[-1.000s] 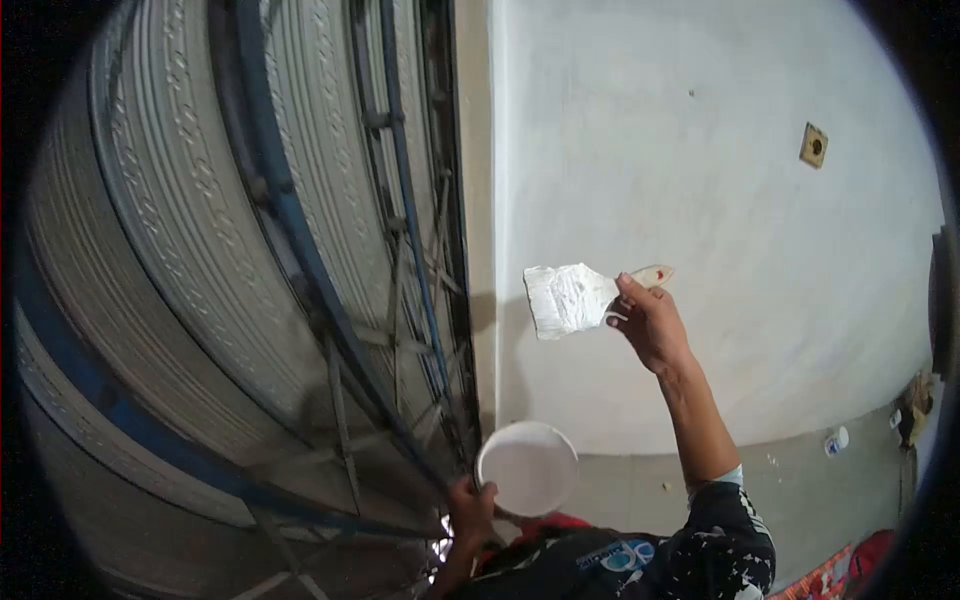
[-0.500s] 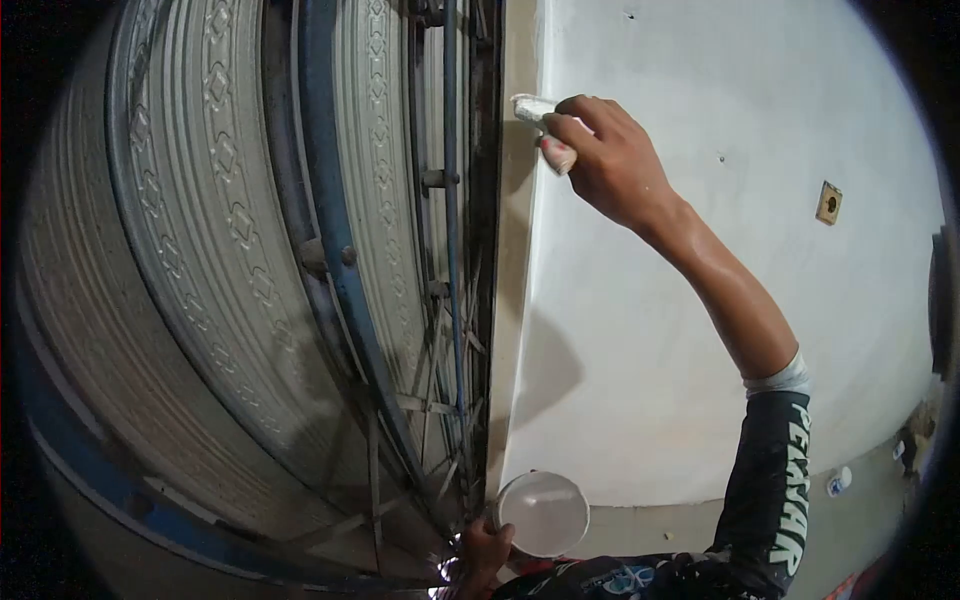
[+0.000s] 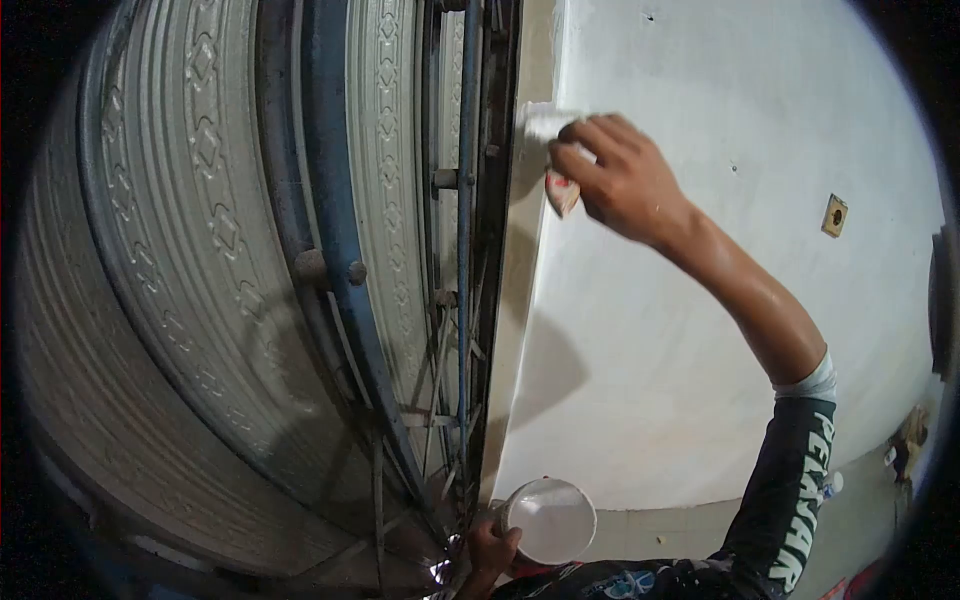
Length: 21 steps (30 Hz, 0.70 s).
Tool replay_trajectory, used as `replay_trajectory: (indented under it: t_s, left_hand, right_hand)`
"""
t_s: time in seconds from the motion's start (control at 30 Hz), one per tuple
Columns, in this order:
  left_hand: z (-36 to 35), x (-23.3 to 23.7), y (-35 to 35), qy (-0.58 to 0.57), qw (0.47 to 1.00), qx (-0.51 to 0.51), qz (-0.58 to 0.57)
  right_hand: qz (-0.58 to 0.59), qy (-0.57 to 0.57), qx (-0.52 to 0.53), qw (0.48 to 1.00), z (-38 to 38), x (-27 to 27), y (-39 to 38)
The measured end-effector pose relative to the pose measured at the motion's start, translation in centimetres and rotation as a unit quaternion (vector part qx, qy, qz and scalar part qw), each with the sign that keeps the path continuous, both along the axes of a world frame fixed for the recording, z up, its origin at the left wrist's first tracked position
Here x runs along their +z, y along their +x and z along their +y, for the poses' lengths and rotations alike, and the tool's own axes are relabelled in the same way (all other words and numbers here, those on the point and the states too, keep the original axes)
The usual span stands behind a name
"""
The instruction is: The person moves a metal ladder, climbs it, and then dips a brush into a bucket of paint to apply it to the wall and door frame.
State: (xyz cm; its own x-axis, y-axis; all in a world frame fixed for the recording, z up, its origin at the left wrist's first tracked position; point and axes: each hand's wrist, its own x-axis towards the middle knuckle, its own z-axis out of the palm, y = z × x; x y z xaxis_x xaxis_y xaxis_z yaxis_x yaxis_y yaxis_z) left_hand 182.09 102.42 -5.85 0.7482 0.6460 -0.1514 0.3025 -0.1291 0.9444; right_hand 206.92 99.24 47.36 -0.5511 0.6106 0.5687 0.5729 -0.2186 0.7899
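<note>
My right hand [image 3: 620, 175] is closed around a paintbrush [image 3: 563, 194], whose pale handle with red marks sticks out below my fingers. The bristles are partly hidden and blurred against the wall edge. Beside them, fresh white paint [image 3: 540, 118] covers a short stretch of the beige strip [image 3: 518, 275] at the wall's left edge. Low in the view, my left hand [image 3: 490, 548] grips the rim of a paint bucket [image 3: 552, 520] with white paint inside. The thumb lies over the rim; the other fingers are mostly hidden.
A blue-framed metal folding gate [image 3: 335, 180] with embossed grey panels stands close on the left. The white wall [image 3: 680, 350] fills the right and carries an electrical socket [image 3: 835, 215]. Tiled floor [image 3: 690, 530] shows at the bottom, with some items at far right.
My right hand and the paintbrush have moved slightly down, and a white patch now shows on the beige strip. The view has shifted a little; my left hand still holds the bucket.
</note>
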Motion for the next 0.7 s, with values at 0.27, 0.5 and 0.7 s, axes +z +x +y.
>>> replay_trajectory:
  t_s: [0.27,0.5,0.7]
  left_hand:
    - [-0.4,0.8,0.8,0.007,1.0,-0.002,-0.009]
    - [0.5,-0.9,1.5,0.012,0.998,-0.05,0.024]
    - [0.3,-2.0,2.0,0.041,0.998,0.015,-0.053]
  right_hand:
    - [-0.056,-0.038,-0.021,0.998,0.5,0.4,3.0]
    - [0.0,-0.131,-0.011,0.991,-1.4,-2.0,0.8]
    - [-0.153,-0.047,-0.03,0.987,-1.7,3.7,2.7]
